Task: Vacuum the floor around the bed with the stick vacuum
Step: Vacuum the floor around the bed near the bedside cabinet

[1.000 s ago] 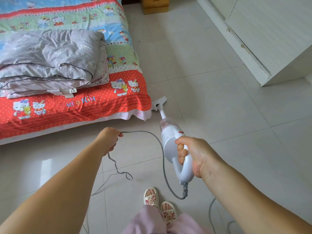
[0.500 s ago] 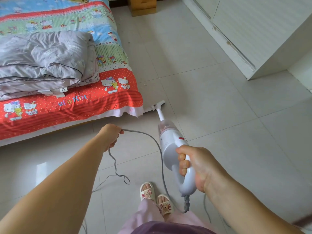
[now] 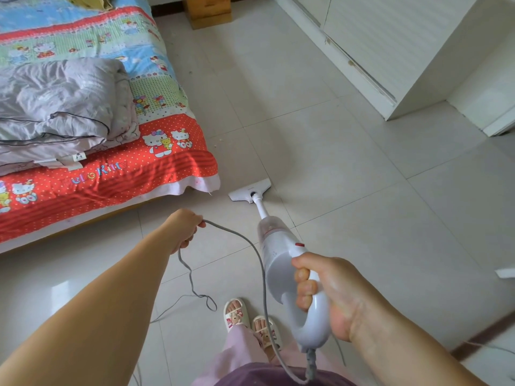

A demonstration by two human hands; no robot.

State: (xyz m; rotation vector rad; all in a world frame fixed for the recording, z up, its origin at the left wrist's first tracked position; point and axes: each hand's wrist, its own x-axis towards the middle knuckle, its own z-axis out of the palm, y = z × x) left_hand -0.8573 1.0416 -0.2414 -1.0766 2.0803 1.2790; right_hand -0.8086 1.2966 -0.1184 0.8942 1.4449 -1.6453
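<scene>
In our right hand (image 3: 331, 291) sits the looped handle of the white stick vacuum (image 3: 281, 260), fingers curled tight round it, thumb on top near the red switch. Ahead of that hand the body narrows to a clear dust cup, then a thin white tube down to the floor head (image 3: 249, 192). The floor head lies flat on the pale floor tiles (image 3: 348, 168), just beside the near corner of the bed (image 3: 156, 174), apart from the hanging sheet edge.

Our left hand (image 3: 185, 228) is out to the left of the vacuum and a bit ahead of the right hand, fist closed around the grey power cord (image 3: 239, 238). From this fist one run of cord arcs right and down, passing under the vacuum body to the plug end below the handle; another run drops from the fist and kinks into a small loop on the tiles.

Below both hands we see two feet in white slippers (image 3: 237, 312) and pink trouser legs. On the bed, left of the left hand, lies a folded grey quilt (image 3: 64, 107) on a cartoon-print sheet. Far ahead of the right hand stands a white wardrobe (image 3: 390, 43); a wooden box (image 3: 209, 8) sits at the top edge.
</scene>
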